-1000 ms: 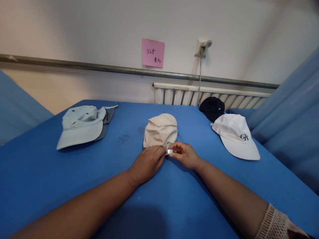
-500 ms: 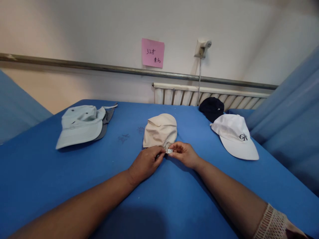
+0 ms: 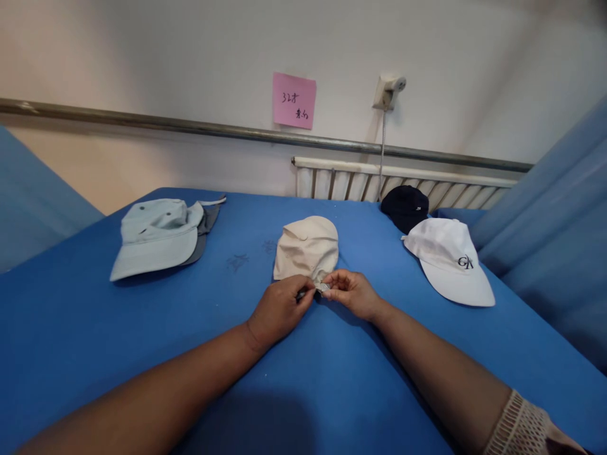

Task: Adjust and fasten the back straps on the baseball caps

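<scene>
A beige baseball cap [image 3: 307, 246] lies on the blue-covered table [image 3: 265, 392], its back strap side toward me. My left hand [image 3: 284, 304] pinches the strap at the cap's near edge between thumb and fingers. From the other side, my right hand [image 3: 349, 293] grips the small metal strap buckle [image 3: 324, 287] with thumb and fingertips. Both hands nearly meet at the strap. The fingers partly hide the strap, so its exact threading cannot be made out.
A light blue cap [image 3: 156, 237] rests over a dark grey cap [image 3: 202, 246] on the left. At the right lie a white cap [image 3: 450, 256] and a black cap [image 3: 403, 205]. Behind are a radiator [image 3: 351, 180], a metal rail [image 3: 227, 131] and a pink note [image 3: 294, 101].
My hands stay at the strap with almost the same grip. The buckle has tilted slightly between my right fingertips. The whole view has shifted a little.
</scene>
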`<state>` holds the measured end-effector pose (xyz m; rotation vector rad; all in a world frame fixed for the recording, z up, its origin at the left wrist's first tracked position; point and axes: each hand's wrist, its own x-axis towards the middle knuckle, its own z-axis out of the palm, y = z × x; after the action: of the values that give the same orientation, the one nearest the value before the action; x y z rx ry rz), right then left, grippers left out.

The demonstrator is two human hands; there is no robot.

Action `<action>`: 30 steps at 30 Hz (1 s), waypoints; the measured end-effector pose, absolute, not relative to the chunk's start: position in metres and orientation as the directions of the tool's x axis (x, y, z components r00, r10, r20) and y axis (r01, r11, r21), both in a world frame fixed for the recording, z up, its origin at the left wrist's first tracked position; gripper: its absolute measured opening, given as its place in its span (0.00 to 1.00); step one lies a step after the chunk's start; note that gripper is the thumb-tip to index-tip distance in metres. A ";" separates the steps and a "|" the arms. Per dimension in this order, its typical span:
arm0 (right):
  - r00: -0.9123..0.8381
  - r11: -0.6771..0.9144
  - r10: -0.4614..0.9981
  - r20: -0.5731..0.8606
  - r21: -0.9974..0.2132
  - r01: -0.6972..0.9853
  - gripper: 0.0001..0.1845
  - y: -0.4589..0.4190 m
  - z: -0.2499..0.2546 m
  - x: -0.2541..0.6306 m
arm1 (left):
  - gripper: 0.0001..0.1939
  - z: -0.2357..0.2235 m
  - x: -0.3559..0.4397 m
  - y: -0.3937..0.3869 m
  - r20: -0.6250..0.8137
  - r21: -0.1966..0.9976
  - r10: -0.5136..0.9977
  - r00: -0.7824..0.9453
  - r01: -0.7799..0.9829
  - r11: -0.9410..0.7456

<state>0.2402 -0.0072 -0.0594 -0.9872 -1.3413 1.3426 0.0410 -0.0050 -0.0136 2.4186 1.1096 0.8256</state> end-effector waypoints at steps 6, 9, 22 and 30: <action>-0.212 0.097 0.971 0.112 -0.992 -0.083 0.18 -0.009 -0.059 0.239 | 0.05 -0.014 0.043 -0.004 0.331 0.632 0.818 0.470 0.533 -0.562; -0.213 0.101 0.970 0.122 -0.989 -0.104 0.17 -0.009 -0.059 0.239 | 0.05 -0.015 0.043 -0.003 0.303 0.669 0.827 0.473 0.513 -0.538; -0.212 0.109 0.970 0.117 -0.993 -0.051 0.17 -0.008 -0.061 0.239 | 0.05 -0.017 0.044 -0.004 0.309 0.593 0.815 0.490 0.571 -0.568; -0.209 0.094 0.972 0.108 -0.993 -0.075 0.17 -0.009 -0.061 0.238 | 0.04 -0.018 0.043 -0.006 0.337 0.538 0.782 0.525 0.574 -0.617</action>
<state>0.2382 -0.0089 -0.0608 -0.9769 -1.3607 1.3162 0.0432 -0.0065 -0.0184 2.4076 1.1197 0.7973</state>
